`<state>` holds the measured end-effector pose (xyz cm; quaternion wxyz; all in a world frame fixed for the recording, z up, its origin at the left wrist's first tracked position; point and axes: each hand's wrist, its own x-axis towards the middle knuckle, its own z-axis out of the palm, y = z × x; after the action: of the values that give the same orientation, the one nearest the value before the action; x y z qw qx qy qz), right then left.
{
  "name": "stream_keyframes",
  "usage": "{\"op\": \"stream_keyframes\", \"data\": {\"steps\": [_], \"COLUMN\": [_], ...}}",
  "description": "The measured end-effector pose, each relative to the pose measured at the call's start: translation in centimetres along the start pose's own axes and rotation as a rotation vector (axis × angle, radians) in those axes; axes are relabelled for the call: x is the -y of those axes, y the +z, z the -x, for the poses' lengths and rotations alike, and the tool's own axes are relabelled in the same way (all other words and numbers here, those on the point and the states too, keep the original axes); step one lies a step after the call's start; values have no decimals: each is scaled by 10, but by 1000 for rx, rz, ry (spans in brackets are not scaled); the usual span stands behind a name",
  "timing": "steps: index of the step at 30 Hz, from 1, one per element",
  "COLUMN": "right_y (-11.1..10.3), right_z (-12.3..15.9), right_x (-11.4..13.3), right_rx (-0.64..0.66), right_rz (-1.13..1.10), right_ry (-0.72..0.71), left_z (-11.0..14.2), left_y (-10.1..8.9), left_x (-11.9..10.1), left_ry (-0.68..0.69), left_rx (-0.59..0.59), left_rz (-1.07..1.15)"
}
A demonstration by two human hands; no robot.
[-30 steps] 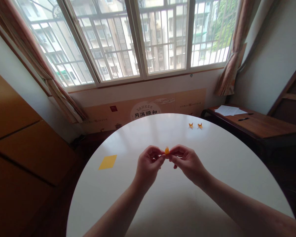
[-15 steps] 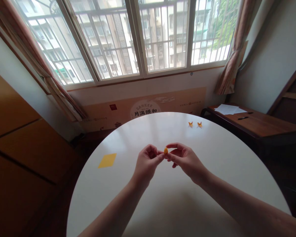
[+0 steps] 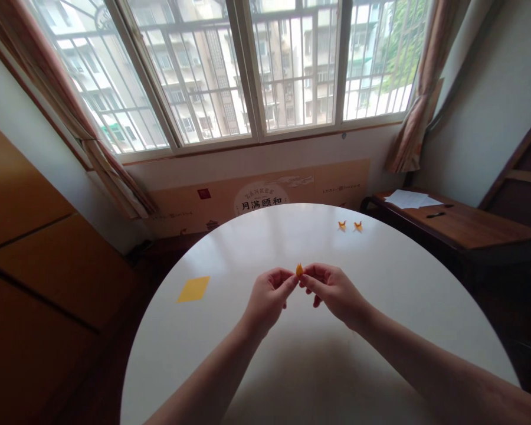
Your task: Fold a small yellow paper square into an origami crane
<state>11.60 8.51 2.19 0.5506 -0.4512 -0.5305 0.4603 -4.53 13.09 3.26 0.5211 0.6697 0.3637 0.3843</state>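
Observation:
Between my two hands is a small piece of folded yellow paper (image 3: 300,270), with two points sticking up. My left hand (image 3: 271,294) is closed, pinching the paper's left side between thumb and fingers. From the right, my right hand (image 3: 331,286) pinches the same paper, its lower fingers curled beneath. Both hands are held over the white round table (image 3: 318,366). The paper's lower part is hidden by my fingertips.
A flat yellow paper square (image 3: 193,289) lies on the table's left. Two small folded yellow paper birds (image 3: 342,225) stand at the far right. Beyond the table's right edge is a wooden side table (image 3: 482,221) with white sheets (image 3: 411,199) and a dark pen (image 3: 435,215).
My right index finger has come down from the folded paper's top, so its two points now show. The left fingers have straightened slightly around the paper.

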Motion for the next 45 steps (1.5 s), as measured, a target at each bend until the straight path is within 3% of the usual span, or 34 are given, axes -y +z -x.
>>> {"op": "stream_keyframes", "data": {"steps": [9,14,23,35,41,45], "right_y": [2,2,1,-3,-1,2], "right_z": [-1,-1,2,4,3,3], "right_x": [-3,-2,4,4,3,5], "right_rx": [18,-27,57,10,-25,-19], "right_rz": [-85,-134,-319,-252,-191,-150], "right_ry": [26,105,210,162,135,101], "left_z": [2,1,2,2,2,4], "left_y": [-3,-2,0,0,-1,-4], "left_x": [-1,0,-14,-14,-11,-11], "left_ry": [149,113,14,-55,-1,175], "left_rx": [-17,-65,-25,9,-28,-125], "left_rz": [-191,-135,128,172,68,-201]}}
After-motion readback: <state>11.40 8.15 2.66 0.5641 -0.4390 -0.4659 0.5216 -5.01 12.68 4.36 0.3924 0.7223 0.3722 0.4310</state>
